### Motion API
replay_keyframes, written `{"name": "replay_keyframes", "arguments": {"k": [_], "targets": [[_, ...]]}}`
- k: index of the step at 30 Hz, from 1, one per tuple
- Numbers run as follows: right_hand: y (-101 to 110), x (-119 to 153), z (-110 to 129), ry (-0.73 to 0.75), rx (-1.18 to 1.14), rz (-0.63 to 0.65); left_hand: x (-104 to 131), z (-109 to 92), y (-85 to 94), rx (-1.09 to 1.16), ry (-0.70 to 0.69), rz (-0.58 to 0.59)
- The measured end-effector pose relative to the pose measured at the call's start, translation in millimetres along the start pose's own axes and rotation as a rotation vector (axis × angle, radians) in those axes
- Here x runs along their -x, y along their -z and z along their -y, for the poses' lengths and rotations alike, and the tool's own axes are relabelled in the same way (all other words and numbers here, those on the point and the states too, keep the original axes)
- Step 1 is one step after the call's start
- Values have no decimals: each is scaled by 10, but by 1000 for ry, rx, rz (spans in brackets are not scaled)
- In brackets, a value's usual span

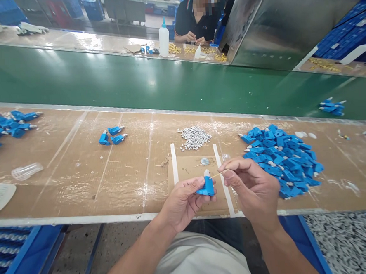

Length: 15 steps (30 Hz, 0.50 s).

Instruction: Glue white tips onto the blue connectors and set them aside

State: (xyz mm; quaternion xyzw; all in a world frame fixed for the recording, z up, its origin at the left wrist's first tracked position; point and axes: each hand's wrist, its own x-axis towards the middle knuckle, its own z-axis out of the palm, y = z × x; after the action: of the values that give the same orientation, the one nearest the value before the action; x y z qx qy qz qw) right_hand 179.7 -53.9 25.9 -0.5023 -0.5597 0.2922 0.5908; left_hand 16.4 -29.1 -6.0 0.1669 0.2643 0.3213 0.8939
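Note:
My left hand [186, 198] grips a blue plastic part [207, 187] with a whitish tip, above a cardboard pad. Pinched in my right hand [251, 186] is a thin wooden toothpick [216, 175], its point at the upper side of the blue part; whether it touches is hard to see. Just beyond the hands, a small clear cap [204, 161] lies on the pad with another thin stick beside it. A heap of small grey pieces [195, 137] sits farther back. To the right of my right hand is a large pile of similar blue parts [283, 159].
Three blue parts [116, 137] lie left of centre, with more at the far left. A clear plastic cup [26, 171] rests on its side. Behind the table runs a green conveyor belt [120, 79]; across it a person [199, 20] handles small pieces near a white bottle [164, 41].

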Motion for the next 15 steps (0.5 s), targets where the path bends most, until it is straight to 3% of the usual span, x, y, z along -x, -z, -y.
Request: {"name": "replay_keyframes", "arguments": {"k": [10, 15], "targets": [[-5, 22, -44, -16, 37, 18, -17, 8, 40, 24, 6, 9], [2, 31, -27, 83, 113, 55, -25, 32, 52, 34, 3, 18]]}}
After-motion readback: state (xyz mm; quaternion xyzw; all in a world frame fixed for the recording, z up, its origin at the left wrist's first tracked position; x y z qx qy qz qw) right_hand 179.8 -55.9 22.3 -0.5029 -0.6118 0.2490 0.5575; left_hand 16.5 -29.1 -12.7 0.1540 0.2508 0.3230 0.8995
